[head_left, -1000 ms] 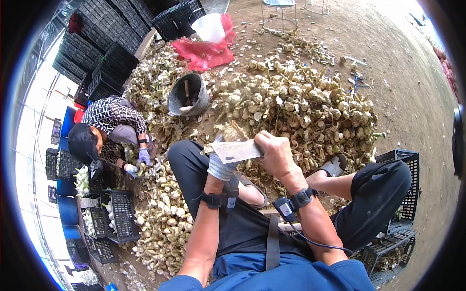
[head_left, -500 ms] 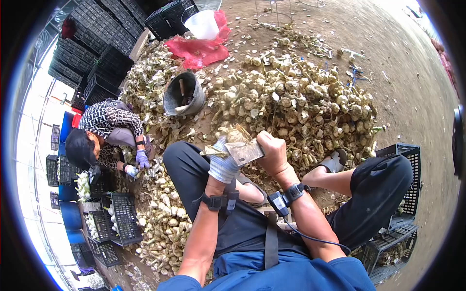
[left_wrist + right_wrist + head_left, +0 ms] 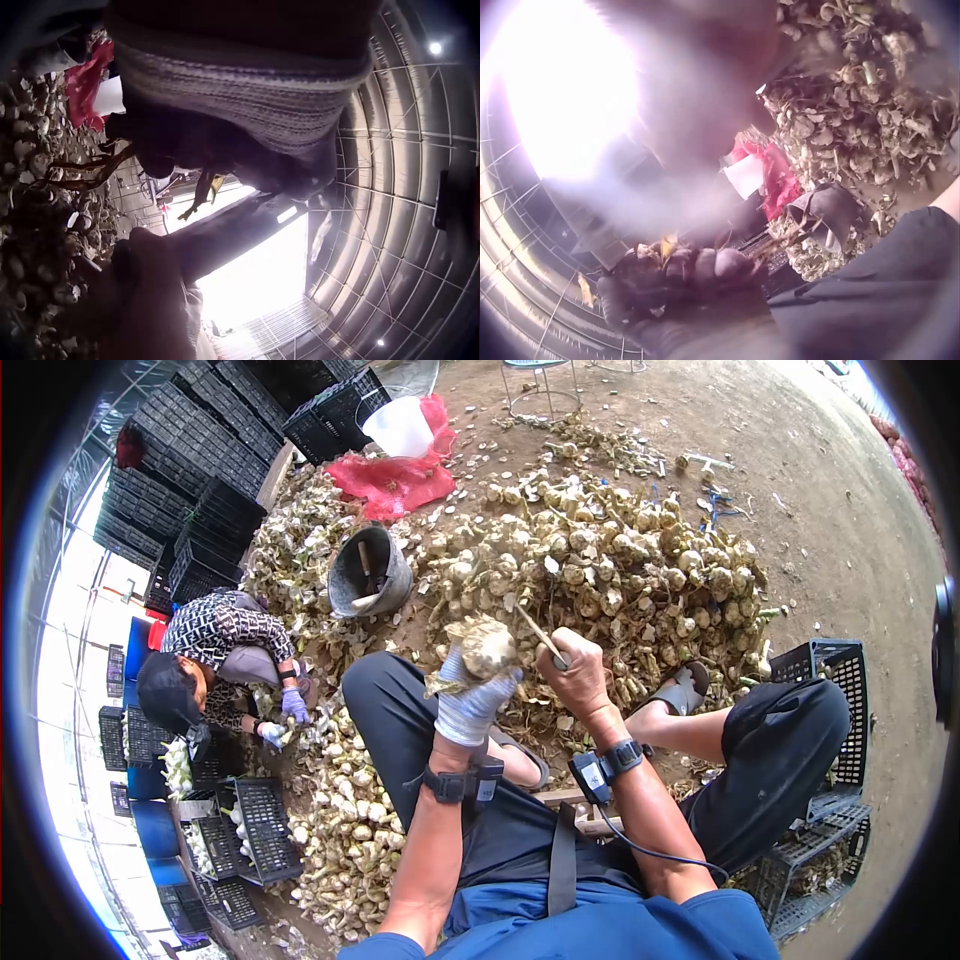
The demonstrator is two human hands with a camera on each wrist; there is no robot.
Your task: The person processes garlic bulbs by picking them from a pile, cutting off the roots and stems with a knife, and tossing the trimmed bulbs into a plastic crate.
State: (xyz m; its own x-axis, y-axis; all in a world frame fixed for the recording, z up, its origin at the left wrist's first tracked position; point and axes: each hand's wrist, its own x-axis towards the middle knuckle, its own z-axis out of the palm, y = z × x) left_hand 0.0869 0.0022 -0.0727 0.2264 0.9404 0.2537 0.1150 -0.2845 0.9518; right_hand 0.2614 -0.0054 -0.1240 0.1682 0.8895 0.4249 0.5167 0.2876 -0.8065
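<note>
In the head view my left hand (image 3: 468,705), in a striped glove, grips a large bulb (image 3: 489,648) with dry, ragged outer layers; it sits nearer to me than the grey bucket (image 3: 370,570) and a little to its right; my right hand (image 3: 578,672), bare, has its fingers curled round a knife (image 3: 537,630), the blade showing almost edge-on, pointing up past the bulb without touching it; a broad heap of dusty bulbs (image 3: 640,555) spreads to the right of the bucket, and a paler pile (image 3: 345,820) lies below it, beside my leg; beyond the bucket are a red mesh sheet (image 3: 395,485) and a white pail (image 3: 400,428); left of the bucket and lower, a person in a patterned top (image 3: 235,630) bends over with gloved hands; stacked black crates (image 3: 190,450) stand up and to the left of it. In the left wrist view the ribbed cuff (image 3: 247,90) of my glove fills the top, the knife's broad blade crosses below it in shadow, and I cannot tell how my gloved fingers close there; in the right wrist view the gloved fingers and bulb show dim and low, left of the bucket, while my right hand's grip is too blurred to tell.
</note>
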